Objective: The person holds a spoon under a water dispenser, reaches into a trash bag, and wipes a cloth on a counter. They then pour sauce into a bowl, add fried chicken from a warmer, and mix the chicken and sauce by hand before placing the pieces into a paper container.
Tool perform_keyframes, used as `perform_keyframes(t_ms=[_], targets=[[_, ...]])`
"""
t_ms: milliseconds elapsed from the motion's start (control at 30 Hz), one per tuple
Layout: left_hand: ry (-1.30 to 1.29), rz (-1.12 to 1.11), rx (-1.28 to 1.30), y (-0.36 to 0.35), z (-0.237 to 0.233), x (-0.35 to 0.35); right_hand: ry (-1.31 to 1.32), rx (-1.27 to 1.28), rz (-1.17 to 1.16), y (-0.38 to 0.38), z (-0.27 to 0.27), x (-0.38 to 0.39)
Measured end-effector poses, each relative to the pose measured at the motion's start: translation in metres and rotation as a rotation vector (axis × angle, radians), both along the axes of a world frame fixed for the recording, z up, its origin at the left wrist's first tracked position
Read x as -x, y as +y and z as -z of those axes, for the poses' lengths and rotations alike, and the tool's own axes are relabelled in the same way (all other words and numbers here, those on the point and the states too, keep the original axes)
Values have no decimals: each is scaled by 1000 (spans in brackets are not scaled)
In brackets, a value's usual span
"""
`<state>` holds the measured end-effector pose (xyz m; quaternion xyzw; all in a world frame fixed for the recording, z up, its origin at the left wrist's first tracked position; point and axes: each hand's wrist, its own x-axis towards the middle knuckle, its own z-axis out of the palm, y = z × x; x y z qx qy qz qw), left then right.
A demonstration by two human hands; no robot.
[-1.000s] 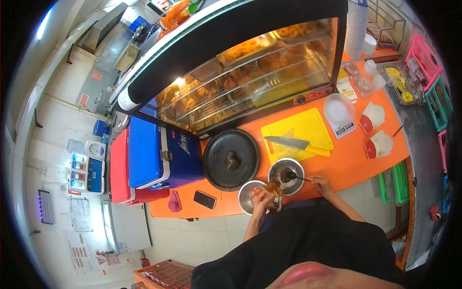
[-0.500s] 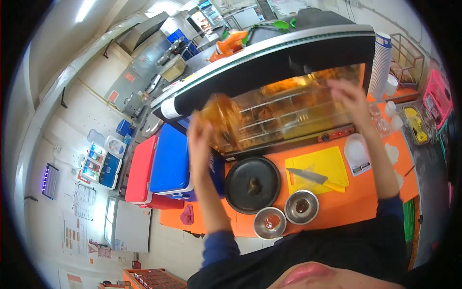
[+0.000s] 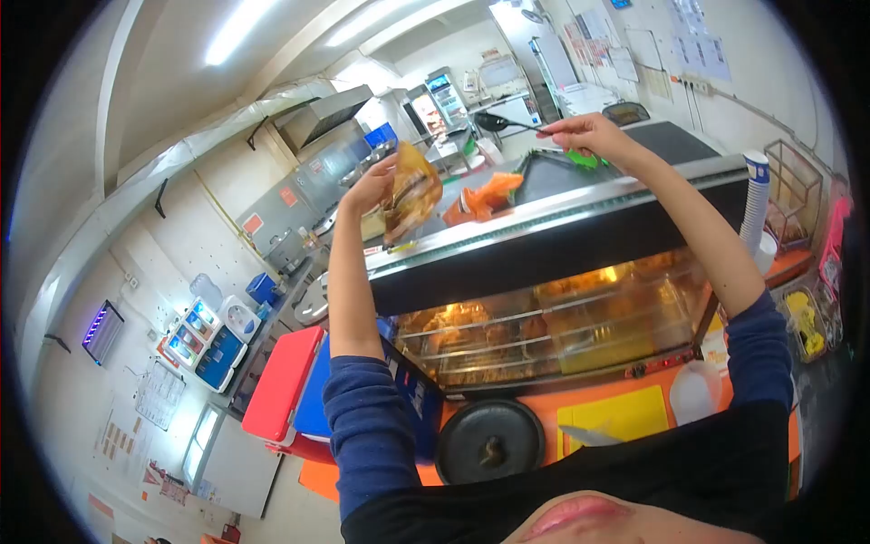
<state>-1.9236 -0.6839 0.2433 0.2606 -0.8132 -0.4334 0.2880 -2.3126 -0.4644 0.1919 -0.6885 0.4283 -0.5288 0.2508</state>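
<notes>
Raised over the left end of the heated display case [image 3: 562, 238], my left hand [image 3: 370, 188] is closed on a see-through plastic bag [image 3: 414, 195]. Golden-brown contents show through the bag, too blurred to name. My right hand [image 3: 594, 140], above the top of the case, grips the thin handle of a black ladle [image 3: 492, 121], whose bowl points left. Just below that hand, a green utensil [image 3: 584, 160] lies on the case top. An orange packet [image 3: 485, 198] rests there between my two hands.
Browned food sits on lit racks inside the case. Before it are a round black lid [image 3: 489, 453], a yellow cutting board [image 3: 634, 411] and a knife [image 3: 587, 435]. A red cooler [image 3: 283, 381] and a blue cooler [image 3: 313, 394] stand left; stacked cups [image 3: 754, 204] rise at right.
Both hands have risen from the front of the case to above its top. The right hand, earlier without the ladle, now holds it. The view has tilted upward.
</notes>
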Motion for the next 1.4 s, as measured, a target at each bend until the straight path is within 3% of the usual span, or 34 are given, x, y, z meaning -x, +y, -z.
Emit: perform_keyframes(t_ms=[67, 167, 200, 267, 300, 367, 433, 500, 533, 700, 767, 1033, 1100, 1167, 1233, 1267, 1300, 1333, 1400], targets=[[-227, -79, 127, -56, 7, 8, 5, -18, -34, -15, -4, -1], [-438, -83, 60, -27, 16, 44, 71, -52, -32, -38, 0, -5], [-432, -92, 59, -51, 27, 49, 87, -95, -68, -44, 5, -6], [-226, 318, -115, -95, 44, 59, 110, -189, -96, -52, 12, -9], [-218, 316, -117, -82, 43, 66, 118, -192, -98, -52, 14, -12], [-371, 278, 102, -61, 40, 80, 273, -243, -118, -53, 15, -15], [-325, 238, 101, -66, 44, 92, 294, -266, -122, -58, 17, -13], [-278, 399, 534, -67, 45, 99, 418, -152, -79, -55, 20, -13], [-228, 383, 545, -66, 50, 103, 420, -125, -104, -59, 22, -9], [-284, 248, 432, -19, 33, 102, 461, -89, -86, -63, 21, -8], [-141, 286, 429, -21, 29, 95, 441, -117, -95, -69, 21, -7], [-190, 12, 683, 32, -4, 27, 423, -128, 68, -61, 10, -12], [-189, -48, 766, 91, -19, 1, 438, -141, 54, -67, 8, 2], [-172, -23, 774, 149, -27, -38, 615, 316, 212, -71, 5, 20], [57, 81, 527, 226, -10, -82, 630, 412, 268, -39, -8, 44], [132, 157, 394, 254, 12, -122, 662, 286, 477, 3, -15, 42], [100, 894, 51, 248, 32, -147, 481, 426, 333, 34, -4, 69], [141, 874, -18, 256, 83, -163, 346, 368, 488, 72, 10, 91], [496, 1381, -244, 345, 181, -164, 308, -22, 803, 169, 50, 36]])
